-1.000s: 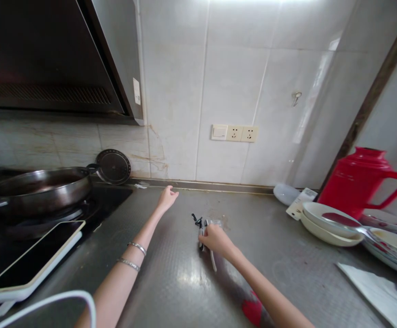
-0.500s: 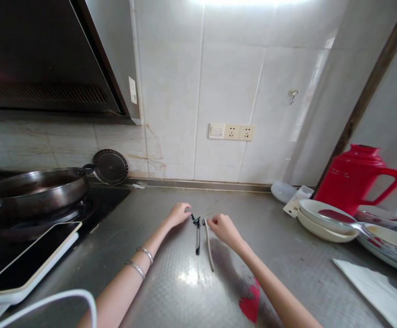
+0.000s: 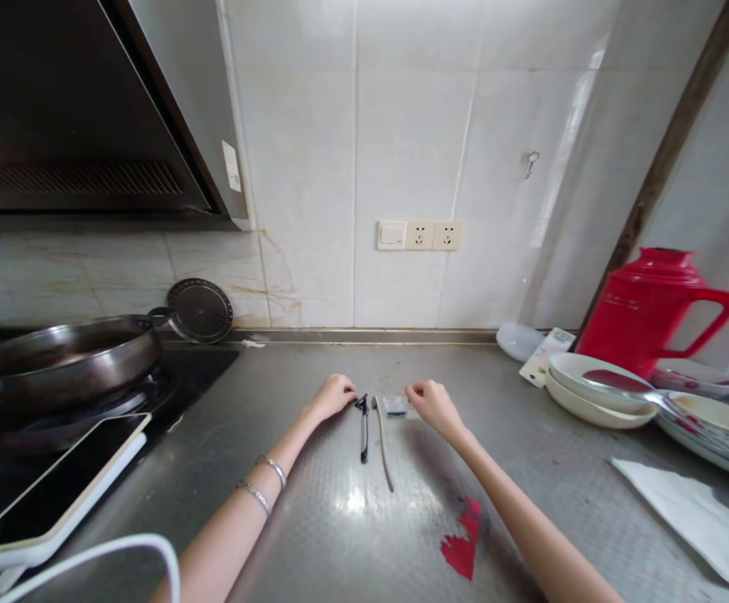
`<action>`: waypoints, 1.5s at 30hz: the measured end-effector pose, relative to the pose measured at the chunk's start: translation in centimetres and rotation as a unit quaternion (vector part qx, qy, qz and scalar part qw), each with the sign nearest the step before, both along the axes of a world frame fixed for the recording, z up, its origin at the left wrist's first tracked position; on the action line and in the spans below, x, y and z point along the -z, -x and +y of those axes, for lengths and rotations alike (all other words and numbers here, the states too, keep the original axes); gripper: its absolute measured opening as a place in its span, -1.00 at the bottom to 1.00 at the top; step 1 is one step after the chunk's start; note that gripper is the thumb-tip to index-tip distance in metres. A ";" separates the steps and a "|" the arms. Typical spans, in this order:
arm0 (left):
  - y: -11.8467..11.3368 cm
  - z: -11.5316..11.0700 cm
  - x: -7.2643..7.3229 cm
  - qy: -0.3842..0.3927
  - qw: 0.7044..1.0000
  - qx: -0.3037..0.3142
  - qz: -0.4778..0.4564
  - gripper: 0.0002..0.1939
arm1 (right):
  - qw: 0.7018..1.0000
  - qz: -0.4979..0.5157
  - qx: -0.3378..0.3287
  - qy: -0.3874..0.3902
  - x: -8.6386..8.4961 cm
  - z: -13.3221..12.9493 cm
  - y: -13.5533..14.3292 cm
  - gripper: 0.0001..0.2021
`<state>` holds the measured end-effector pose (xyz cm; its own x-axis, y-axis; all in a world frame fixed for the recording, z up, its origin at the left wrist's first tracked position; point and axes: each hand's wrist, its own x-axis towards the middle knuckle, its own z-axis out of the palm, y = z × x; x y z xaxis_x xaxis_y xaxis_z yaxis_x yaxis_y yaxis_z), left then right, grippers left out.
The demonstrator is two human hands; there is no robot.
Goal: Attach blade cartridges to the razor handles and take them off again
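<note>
Mid counter [image 3: 314, 519], I've L hand [image 3: 332, 396] by the razor [image 3: 364, 437] head, R hand [image 3: 434, 405] by the clear pkt [image 3: 395, 406], pale stick [image 3: 385, 452] btwn. Hands apart, fingers curled; can't tell if gripping. Prob. arranging small items; next needs a fine pinch. Red scrap [image 3: 463, 543] near right, pan [image 3: 131, 362] left, bowls [image 3: 590, 415] right; nothing blocking.

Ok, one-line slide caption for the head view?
Left hand beside a razor-like tool, right hand beside a clear packet, on a metal countertop.
</note>
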<state>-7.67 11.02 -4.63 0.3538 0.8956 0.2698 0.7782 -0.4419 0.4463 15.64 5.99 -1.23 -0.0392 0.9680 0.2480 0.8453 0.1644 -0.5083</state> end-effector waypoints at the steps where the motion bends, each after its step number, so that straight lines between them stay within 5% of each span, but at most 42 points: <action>1: 0.0 0.0 0.0 -0.007 1.000 0.005 0.004 -0.82 | 1.000 0.001 0.000 0.000 0.0 0.0 -0.1 -0.66; 27: 0.6 -0.8 -1.2 -0.037 0.994 0.034 0.100 -0.77 | 1.000 -0.018 0.011 0.006 0.6 -0.1 0.0 -0.65; 39: 0.4 -0.7 -0.6 -0.027 0.997 0.027 0.061 -0.79 | 1.000 -0.006 -0.007 -0.017 1.2 0.4 -0.1 -0.64; 45: 0.4 -0.1 -1.0 0.002 0.997 -0.071 -0.035 -0.78 | 0.999 -0.002 -0.012 -0.048 1.1 0.2 -0.1 -0.67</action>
<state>-8.07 10.94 -3.59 0.2034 0.9367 0.2849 0.7998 -0.3268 0.5035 15.70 6.19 -2.38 -0.0627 0.9386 0.3392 0.8431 0.2317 -0.4853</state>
